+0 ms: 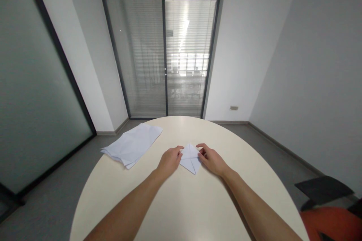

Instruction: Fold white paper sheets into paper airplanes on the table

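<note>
A small piece of white folded paper (190, 159), roughly kite-shaped with creases running across and down it, lies on the round table between my hands. At its left corner, my left hand (170, 160) grips the edge with thumb and curled fingers. Opposite, my right hand (212, 160) has its thumb and fingers bent around the right edge, the index finger reaching toward the paper's upper side. Parts of both edges are hidden by my fingers.
A stack of crumpled white paper sheets (135, 143) rests at the table's left, slightly over its edge. The cream round table (181, 207) fills the foreground. A red and black chair (333, 220) stands at lower right. Beyond is a glass door with blinds (138, 60).
</note>
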A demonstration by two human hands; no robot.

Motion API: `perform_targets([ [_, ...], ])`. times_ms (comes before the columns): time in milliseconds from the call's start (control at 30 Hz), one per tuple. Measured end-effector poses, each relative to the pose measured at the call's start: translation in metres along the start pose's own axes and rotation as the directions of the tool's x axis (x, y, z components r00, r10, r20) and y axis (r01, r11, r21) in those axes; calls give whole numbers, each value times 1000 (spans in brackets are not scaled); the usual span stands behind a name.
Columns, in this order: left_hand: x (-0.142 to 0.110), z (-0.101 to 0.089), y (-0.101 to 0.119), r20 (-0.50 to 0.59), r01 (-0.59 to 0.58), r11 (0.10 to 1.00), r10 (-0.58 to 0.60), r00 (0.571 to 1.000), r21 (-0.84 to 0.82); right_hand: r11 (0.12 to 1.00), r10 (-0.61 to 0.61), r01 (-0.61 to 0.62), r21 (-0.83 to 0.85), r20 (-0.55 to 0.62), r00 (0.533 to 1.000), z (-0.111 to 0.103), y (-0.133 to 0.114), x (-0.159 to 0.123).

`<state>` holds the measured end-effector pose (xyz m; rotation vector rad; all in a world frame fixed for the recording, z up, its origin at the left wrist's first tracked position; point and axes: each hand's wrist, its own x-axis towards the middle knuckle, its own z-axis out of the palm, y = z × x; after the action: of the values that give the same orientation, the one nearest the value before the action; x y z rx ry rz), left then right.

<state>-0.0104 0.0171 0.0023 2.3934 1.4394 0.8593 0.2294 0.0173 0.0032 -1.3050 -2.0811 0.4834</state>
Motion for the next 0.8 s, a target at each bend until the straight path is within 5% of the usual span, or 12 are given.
perform_targets([
  [367,-2,1,-1,44,-93,994,91,995,61,1000,-20,19,-22,-45,999,2,-2,3],
  [633,-2,3,-4,57,-125,982,118,991,145,975,-118,116,-187,0,993,7,-1,5],
  [800,-1,4,-4,26,-108,988,106,994,111,988,-69,63,-140,-37,997,9,1,4],
])
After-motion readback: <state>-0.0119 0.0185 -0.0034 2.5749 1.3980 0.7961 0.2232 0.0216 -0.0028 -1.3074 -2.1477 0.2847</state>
